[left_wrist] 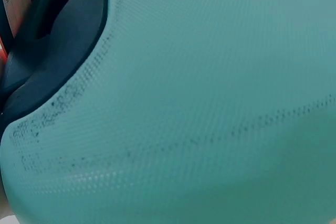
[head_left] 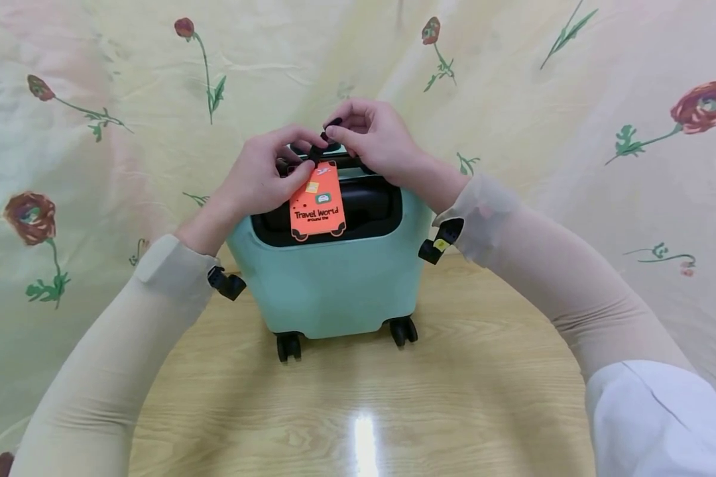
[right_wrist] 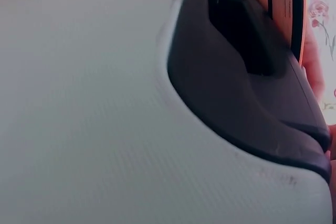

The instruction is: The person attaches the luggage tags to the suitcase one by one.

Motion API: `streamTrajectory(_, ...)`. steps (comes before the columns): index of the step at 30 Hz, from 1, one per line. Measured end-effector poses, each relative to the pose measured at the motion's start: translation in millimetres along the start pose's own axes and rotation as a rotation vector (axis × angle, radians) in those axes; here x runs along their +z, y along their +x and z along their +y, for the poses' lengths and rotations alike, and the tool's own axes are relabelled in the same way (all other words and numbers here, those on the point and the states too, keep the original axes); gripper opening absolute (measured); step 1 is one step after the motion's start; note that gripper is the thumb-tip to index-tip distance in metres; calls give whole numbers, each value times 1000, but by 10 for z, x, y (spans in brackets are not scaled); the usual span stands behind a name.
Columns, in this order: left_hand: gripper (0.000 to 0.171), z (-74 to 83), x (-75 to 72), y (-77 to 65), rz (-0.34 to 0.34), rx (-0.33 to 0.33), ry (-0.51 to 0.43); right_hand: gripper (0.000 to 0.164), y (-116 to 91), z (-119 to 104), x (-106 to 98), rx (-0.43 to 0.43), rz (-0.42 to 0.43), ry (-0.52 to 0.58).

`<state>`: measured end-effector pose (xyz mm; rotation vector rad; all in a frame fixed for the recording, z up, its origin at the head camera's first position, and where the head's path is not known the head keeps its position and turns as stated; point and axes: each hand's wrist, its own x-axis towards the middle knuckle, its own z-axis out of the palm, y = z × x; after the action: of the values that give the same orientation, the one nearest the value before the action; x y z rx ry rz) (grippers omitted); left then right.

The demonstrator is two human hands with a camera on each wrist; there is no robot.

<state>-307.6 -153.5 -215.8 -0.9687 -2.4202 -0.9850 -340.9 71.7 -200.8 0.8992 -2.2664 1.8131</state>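
A mint-green suitcase [head_left: 340, 288] stands upright on its black wheels, with a black recessed panel [head_left: 372, 207] on its upper face. An orange luggage tag [head_left: 317, 215] printed "Travel World" hangs at its top by a black strap [head_left: 315, 154]. My left hand [head_left: 262, 171] pinches the strap just above the tag. The strap's free end is pinched between thumb and fingers of my right hand [head_left: 384, 138]. Both wrist views are mostly filled by the suitcase shell [left_wrist: 210, 66] [right_wrist: 100, 103]; the tag's edge [right_wrist: 287, 11] shows in the right one.
Beneath the suitcase lies a light wood-grain surface [head_left: 358, 391] with a bright reflection. A pale cloth [head_left: 346, 59] with red flowers hangs behind and at both sides. Part of the suitcase's top handle is hidden by the hands.
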Motion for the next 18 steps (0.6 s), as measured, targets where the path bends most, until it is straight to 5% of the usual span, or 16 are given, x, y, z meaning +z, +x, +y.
streamTrajectory(8, 27, 22, -1, -4, 28, -40, -40, 6, -25, 44, 42, -79, 42, 34)
streamTrajectory(13, 26, 131, -32, 139, 1, -218, -197, 7, -15, 61, 17, -81, 45, 28)
streamTrajectory(18, 30, 125, -86, 291, -59, -328, -222, 7, 19, 59, 28, -99, 38, 29)
